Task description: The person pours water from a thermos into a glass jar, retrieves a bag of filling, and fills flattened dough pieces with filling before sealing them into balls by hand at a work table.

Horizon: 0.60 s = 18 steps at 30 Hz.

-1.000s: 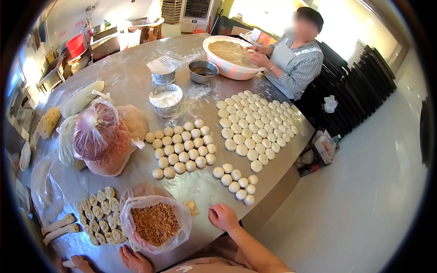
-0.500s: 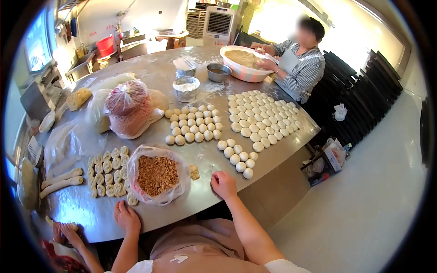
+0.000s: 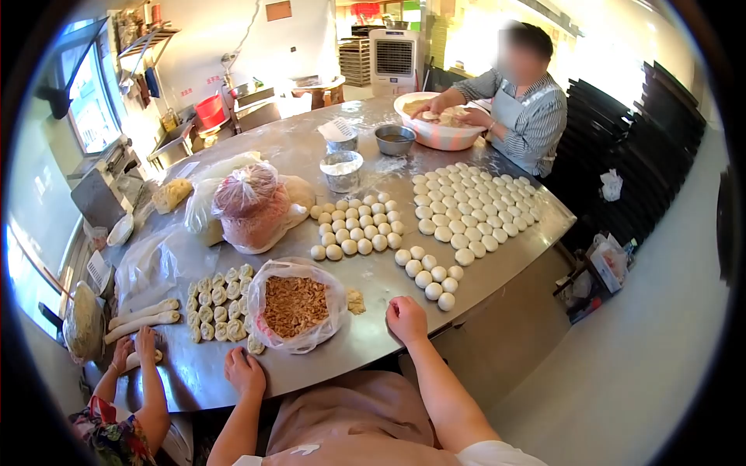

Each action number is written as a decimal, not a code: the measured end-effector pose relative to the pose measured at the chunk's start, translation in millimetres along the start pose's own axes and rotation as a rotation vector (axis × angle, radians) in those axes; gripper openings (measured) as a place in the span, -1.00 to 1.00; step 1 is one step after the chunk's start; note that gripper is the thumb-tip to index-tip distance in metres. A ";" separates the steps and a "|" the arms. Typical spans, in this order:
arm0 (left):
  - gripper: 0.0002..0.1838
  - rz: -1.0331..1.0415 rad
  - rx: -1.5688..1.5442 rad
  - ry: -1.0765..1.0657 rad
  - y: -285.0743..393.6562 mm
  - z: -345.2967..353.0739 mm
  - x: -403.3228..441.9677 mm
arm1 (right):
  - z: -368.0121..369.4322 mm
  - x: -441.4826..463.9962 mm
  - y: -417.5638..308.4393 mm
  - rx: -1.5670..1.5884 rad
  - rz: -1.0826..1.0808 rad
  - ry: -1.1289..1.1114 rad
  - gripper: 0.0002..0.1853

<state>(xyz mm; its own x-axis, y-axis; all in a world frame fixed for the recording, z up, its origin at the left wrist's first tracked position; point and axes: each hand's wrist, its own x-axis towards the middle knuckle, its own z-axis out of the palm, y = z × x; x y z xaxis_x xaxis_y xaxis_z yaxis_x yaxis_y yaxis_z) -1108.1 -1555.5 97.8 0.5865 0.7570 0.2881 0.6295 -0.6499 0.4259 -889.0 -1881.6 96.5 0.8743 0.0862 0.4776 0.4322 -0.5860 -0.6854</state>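
Note:
My left hand [image 3: 245, 371] rests at the near edge of the steel table, its fingers loosely extended and nothing in them. Just beyond it lie coiled dough pieces [image 3: 221, 304] in rows, one of them close to my fingertips. Between my hands stands a plastic bag of brown, crumbly filling [image 3: 295, 305], its mouth open. My right hand [image 3: 406, 318] lies on the table edge, curled into a loose fist with no object visible in it. A small patch of crumbs [image 3: 355, 301] is left of it, and a cluster of round dough balls [image 3: 430, 277] sits beyond it.
More dough balls [image 3: 357, 225] and flattened dough rounds [image 3: 475, 208] cover the middle and right. Wrapped pinkish bundles [image 3: 252, 210] and metal bowls [image 3: 342, 171] stand behind. A co-worker's hands at left handle dough near long rolls [image 3: 144, 321]; another person works over a large basin [image 3: 443, 138].
The view has shifted, so the table sits further right and lower. The left co-worker's hands have moved further onto the table. The far person's hands are deeper in the basin, lifting dough-like material. My hands stay put.

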 end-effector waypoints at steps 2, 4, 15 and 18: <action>-0.65 -0.001 0.003 0.000 1.8 -1.1 0.2 | 0.8 0.0 1.2 0.014 -0.006 0.002 -0.94; -0.65 0.005 -0.019 0.016 0.5 0.1 0.0 | 0.7 0.2 1.5 -0.013 -0.020 -0.008 -0.93; -0.83 -0.006 -0.671 -0.121 -67.9 -10.8 -24.1 | -9.3 -17.2 11.6 0.014 -0.113 -0.027 -0.91; -0.87 -0.180 -0.954 -0.060 -92.3 -61.4 -73.8 | -33.9 -60.9 16.3 -0.009 -0.113 0.060 -0.86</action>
<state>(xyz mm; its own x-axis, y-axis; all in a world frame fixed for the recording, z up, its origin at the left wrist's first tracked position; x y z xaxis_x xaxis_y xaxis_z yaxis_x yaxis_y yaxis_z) -1240.7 -1547.2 89.9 0.5637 0.8176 0.1176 0.0502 -0.1760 0.9831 -942.7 -1923.7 74.9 0.8051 0.1038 0.5840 0.5250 -0.5829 -0.6202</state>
